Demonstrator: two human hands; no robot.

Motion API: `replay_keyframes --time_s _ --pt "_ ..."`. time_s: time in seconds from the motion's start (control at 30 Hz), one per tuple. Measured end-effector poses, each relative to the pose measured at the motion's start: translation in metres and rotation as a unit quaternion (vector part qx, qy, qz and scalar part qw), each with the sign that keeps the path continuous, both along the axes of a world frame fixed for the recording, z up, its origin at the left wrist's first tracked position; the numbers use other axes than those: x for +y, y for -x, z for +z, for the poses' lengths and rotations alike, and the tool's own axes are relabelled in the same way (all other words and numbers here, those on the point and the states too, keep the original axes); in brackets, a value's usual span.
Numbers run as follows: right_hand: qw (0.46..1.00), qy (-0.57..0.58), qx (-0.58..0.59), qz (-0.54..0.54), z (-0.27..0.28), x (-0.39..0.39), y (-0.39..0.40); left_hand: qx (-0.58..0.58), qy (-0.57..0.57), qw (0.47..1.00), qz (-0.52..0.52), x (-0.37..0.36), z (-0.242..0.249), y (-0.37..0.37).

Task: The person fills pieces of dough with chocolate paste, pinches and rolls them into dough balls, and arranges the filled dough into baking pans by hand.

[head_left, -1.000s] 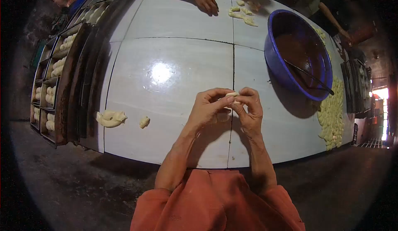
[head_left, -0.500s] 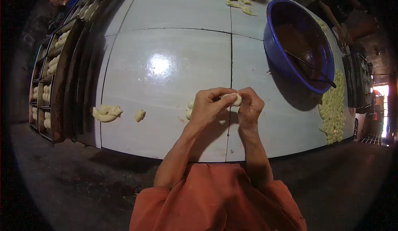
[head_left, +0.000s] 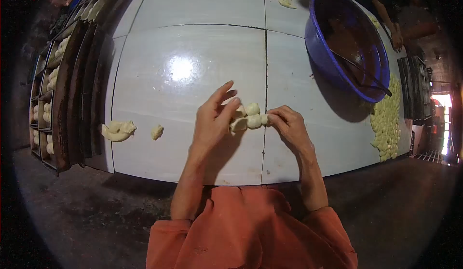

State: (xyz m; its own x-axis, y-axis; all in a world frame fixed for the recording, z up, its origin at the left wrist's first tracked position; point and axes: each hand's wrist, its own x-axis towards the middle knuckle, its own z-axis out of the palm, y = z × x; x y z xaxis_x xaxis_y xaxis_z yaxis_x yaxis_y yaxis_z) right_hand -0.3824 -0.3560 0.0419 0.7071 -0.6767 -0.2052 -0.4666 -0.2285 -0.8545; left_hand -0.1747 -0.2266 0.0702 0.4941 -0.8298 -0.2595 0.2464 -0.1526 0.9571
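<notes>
Several pale dough balls (head_left: 253, 121) lie bunched together on the tiled table in front of me. My left hand (head_left: 215, 117) is at their left side with its fingers apart, the thumb and fingertips next to the leftmost balls. On the right, my right hand (head_left: 289, 124) has thumb and forefinger pinched on a small dough end at the edge of the bunch. Farther left lie a small dough lump (head_left: 157, 132) and a larger curled dough piece (head_left: 118, 131).
A blue basin (head_left: 316, 52) with brown contents and a stick stands at the right. Flattened dough pieces (head_left: 386, 124) cover the table's right edge. Trays of dough (head_left: 62, 95) are stacked at the left. Another person's arm (head_left: 386, 20) shows beyond the basin.
My hands have moved apart. My left hand has opened and shifted left, and the dough ball that was between my hands now sits among the others on the table.
</notes>
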Motion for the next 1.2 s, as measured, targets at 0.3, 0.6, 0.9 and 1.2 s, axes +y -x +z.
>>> replay_keyframes --time_s 0.3,0.6,0.9,1.2 --pt "0.964 0.259 0.06 0.019 0.006 0.006 -0.011 -0.062 -0.06 0.987 0.136 0.099 -0.018 -0.043" --pt "0.986 0.147 -0.081 -0.001 0.038 0.075 -0.138 -0.116 -0.104 0.921 0.358 0.206 -0.035 -0.094" --pt "0.925 0.272 -0.074 0.255 0.003 0.201 -0.318 -0.323 -0.175 0.835 0.41 0.262 -0.028 -0.152" --pt "0.955 -0.118 0.059 0.266 0.015 0.21 -0.339 -0.484 -0.263 0.81 0.201 0.258 -0.037 -0.177"
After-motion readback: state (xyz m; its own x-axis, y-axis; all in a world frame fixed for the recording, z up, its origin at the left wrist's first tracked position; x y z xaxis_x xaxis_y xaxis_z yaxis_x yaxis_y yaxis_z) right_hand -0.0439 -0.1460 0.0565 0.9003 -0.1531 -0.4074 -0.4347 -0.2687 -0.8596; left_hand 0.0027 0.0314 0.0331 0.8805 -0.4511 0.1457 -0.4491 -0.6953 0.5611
